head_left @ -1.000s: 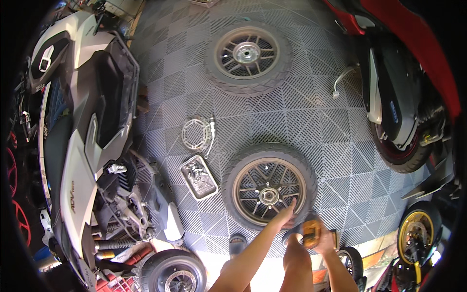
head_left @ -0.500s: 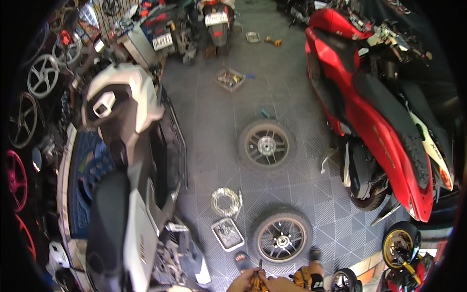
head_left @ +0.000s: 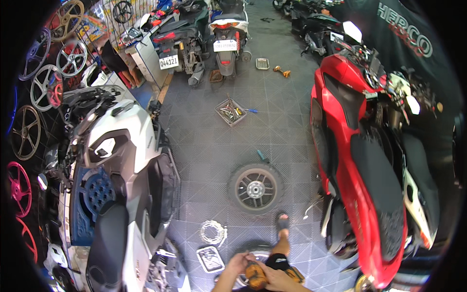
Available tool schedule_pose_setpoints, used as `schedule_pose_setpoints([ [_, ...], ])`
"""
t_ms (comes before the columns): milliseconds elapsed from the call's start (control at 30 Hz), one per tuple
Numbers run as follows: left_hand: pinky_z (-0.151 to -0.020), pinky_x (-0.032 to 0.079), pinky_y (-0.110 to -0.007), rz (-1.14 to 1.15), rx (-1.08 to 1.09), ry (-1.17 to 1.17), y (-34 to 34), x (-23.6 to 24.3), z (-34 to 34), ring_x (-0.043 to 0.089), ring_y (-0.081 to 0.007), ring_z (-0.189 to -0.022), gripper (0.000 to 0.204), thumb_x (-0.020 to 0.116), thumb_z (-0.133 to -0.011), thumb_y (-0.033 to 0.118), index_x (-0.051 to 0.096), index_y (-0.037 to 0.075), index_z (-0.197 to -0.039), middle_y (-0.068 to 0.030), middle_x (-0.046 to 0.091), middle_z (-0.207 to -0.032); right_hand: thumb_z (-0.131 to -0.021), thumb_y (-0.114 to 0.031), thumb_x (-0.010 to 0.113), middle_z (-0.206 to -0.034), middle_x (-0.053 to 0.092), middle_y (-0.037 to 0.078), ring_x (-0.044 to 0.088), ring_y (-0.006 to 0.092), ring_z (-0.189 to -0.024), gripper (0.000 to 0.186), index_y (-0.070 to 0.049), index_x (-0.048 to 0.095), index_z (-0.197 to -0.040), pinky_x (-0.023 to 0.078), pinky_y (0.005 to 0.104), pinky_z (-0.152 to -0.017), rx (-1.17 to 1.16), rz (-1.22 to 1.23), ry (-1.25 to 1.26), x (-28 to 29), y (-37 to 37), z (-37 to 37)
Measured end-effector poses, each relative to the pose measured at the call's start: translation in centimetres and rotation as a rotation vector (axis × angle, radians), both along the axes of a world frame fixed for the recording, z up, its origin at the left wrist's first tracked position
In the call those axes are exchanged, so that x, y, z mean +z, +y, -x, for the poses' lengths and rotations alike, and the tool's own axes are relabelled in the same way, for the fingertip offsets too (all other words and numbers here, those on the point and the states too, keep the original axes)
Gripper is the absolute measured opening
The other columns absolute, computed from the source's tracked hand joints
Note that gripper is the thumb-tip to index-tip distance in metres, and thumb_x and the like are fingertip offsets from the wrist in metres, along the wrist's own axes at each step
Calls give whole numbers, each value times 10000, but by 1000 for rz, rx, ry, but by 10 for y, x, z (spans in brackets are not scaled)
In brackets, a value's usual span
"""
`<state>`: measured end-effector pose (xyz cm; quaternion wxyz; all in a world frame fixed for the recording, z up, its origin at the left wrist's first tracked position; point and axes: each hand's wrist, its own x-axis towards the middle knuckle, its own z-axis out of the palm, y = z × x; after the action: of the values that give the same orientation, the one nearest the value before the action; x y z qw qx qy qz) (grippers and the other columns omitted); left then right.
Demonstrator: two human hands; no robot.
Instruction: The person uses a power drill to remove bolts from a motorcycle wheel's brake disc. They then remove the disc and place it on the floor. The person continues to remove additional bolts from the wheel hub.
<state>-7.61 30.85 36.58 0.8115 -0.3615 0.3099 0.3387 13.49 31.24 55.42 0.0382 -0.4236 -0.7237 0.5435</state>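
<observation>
My left hand (head_left: 239,264) and right hand (head_left: 273,278) meet at the bottom centre, both closed around an orange and black power tool (head_left: 256,275). The left fingers are at its front end, the right hand behind them. Below them lies a tyred wheel (head_left: 261,252), mostly hidden by my hands, the tool and my legs. To its left are a steel tray of small parts (head_left: 210,259) and a pale metal ring (head_left: 212,232). My sandalled foot (head_left: 283,222) is just short of a second wheel (head_left: 255,190) with dark spokes.
A white scooter (head_left: 121,129) lines the left, a red scooter (head_left: 365,185) the right. Farther ahead are a tool tray (head_left: 231,113), a small tray (head_left: 262,63), another orange power tool (head_left: 282,71) and parked scooters (head_left: 224,48). Wheel rims (head_left: 47,87) hang at left.
My left hand moved from the near wheel's rim onto the power tool. My foot has stepped forward past that wheel. The view has tilted up, showing more of the shop.
</observation>
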Motion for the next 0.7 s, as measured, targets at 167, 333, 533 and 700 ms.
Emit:
schedule_pose_setpoints([
  [167,-636,420,-302,54,-94,-82,140,11,-72,415,-154,-609,292,415,-1077,179,394,77,-804,-10,395,-687,-756,-157,657,-908,605,215,648,402,-648,936,-53,187,-1559,543,491,-568,189,-172,-136,24,143,-69],
  [333,-565,396,-272,80,-66,-227,273,-25,-122,388,-140,-567,298,460,-1038,141,391,93,-751,5,396,-672,-747,-140,665,-1021,616,260,649,456,-743,989,-70,131,-1576,553,532,-653,88,-130,-191,70,265,-93],
  [533,-500,354,-250,60,67,-288,459,51,-92,354,-124,-531,223,403,-1017,71,421,61,-795,-14,380,-651,-839,-208,689,-1220,613,283,629,478,-1027,932,-84,126,-1572,534,537,-828,15,-168,-205,109,407,-52],
  [700,-495,349,-264,32,56,-239,592,49,-14,352,-149,-525,264,427,-968,78,363,92,-712,-16,348,-606,-852,-206,670,-1160,641,288,633,481,-1018,908,-105,124,-1571,530,531,-830,-53,-154,-187,106,525,42],
])
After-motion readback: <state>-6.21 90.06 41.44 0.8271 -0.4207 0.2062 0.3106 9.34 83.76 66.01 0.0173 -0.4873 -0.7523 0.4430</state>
